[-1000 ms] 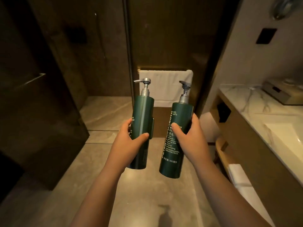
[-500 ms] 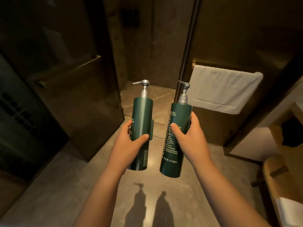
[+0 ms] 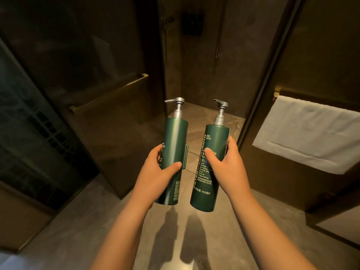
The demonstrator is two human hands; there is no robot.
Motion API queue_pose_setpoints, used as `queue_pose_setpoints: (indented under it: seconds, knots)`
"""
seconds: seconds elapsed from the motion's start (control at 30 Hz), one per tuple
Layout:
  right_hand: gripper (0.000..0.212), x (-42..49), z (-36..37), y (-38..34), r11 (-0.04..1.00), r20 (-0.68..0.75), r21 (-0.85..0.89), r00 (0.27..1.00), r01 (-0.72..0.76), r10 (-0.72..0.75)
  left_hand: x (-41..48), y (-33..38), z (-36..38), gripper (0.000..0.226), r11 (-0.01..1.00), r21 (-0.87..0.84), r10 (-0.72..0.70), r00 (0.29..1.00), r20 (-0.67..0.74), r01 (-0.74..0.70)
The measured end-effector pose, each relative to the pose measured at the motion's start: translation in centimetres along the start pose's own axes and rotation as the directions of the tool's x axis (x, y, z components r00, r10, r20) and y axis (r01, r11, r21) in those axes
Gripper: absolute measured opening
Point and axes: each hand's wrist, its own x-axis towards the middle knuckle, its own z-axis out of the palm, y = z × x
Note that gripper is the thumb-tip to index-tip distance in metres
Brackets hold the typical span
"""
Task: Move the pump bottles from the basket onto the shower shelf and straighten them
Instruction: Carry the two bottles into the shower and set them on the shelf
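I hold two dark green pump bottles with silver pumps upright in front of me, above the floor. My left hand [image 3: 155, 170] grips the left pump bottle [image 3: 174, 137] around its middle. My right hand [image 3: 228, 166] grips the right pump bottle [image 3: 214, 137], which bears pale lettering down its front and leans slightly right. Both pump spouts point left. The open shower stall [image 3: 196, 75] lies straight ahead beyond the bottles, with a dark wall fitting [image 3: 191, 23] high on its back wall. No basket or shelf is plainly in view.
A dark glass shower door with a brass bar handle [image 3: 109, 92] stands open at the left. A dark panel at the right carries a white towel [image 3: 309, 133] on a rail. A shower hose [image 3: 219, 36] hangs on the back wall. Grey tiled floor [image 3: 78, 230] runs underfoot.
The view has swung left and moved toward the shower: the stall opening is now centred, the towel has slid to the right edge, and the vanity counter has left the view. Both hands keep their grip.
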Motion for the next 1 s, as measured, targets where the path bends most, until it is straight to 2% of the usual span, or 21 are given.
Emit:
queue_pose_setpoints:
  seconds: [0.3, 0.7, 1.0]
  knots:
    - [0.037, 15.0, 0.0, -1.5, 0.995, 0.041, 0.080, 0.997, 0.067, -0.071, 13.4, 5.0, 3.2, 0.074, 0.997, 0.054, 0.061, 0.997, -0.052, -0.058]
    - [0.035, 27.4, 4.5, 1.3, 0.998, 0.105, 0.060, 0.994, 0.032, -0.039, 25.6, 3.5, 4.4, 0.072, 0.998, 0.048, -0.029, 0.995, -0.091, 0.034]
    - [0.038, 41.7, 9.7, -0.8, 0.996, 0.018, 0.036, 0.996, 0.081, -0.082, 42.2, 4.5, 3.7, 0.072, 0.997, -0.070, 0.042, 0.999, -0.002, -0.042]
